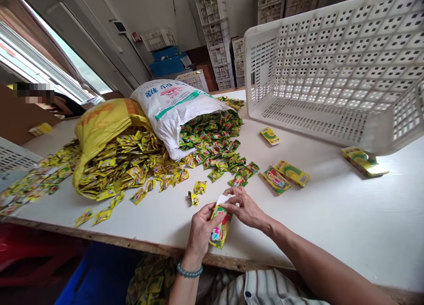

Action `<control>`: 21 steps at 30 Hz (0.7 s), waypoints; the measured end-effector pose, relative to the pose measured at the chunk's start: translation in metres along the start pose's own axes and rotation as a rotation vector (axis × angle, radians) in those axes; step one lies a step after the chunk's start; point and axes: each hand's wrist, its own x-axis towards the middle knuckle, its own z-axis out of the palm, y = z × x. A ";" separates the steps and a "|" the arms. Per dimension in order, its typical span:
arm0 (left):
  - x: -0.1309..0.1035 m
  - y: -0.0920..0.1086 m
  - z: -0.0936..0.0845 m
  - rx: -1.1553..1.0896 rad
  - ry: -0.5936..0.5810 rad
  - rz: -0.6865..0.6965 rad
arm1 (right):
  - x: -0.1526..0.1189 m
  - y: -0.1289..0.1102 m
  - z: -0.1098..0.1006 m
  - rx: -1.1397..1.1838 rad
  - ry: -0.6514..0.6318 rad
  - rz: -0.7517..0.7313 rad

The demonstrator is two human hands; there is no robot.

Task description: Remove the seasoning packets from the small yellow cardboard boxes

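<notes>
Near the table's front edge, my left hand (201, 229) is closed around a small yellow and green candy box (219, 232) with fruit pictures. My right hand (243, 206) pinches the top of that box, where a white inner flap (222, 199) stands up. Whether anything is inside the box cannot be seen. Two small wrapped candies (200, 187) lie just beyond my hands. To the right of them rest two more boxes, one with a fruit picture (275, 180) and one mostly yellow (293, 173).
A yellow sack (99, 124) and a white sack (172, 99) spill wrapped candies over the white table (334, 225). One white plastic crate (308, 115) lies tipped on its side at the right. Stacked crates (217, 35) stand behind. Another person (62, 104) is at the far left.
</notes>
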 end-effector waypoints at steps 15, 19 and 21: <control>0.000 -0.003 -0.001 -0.078 0.157 0.203 | -0.001 0.002 0.016 0.579 -0.019 0.181; -0.001 -0.003 -0.010 0.031 0.070 0.156 | -0.003 0.004 0.023 0.614 -0.051 0.212; -0.002 -0.003 -0.013 0.073 0.017 0.150 | -0.002 0.005 0.022 0.654 -0.007 0.222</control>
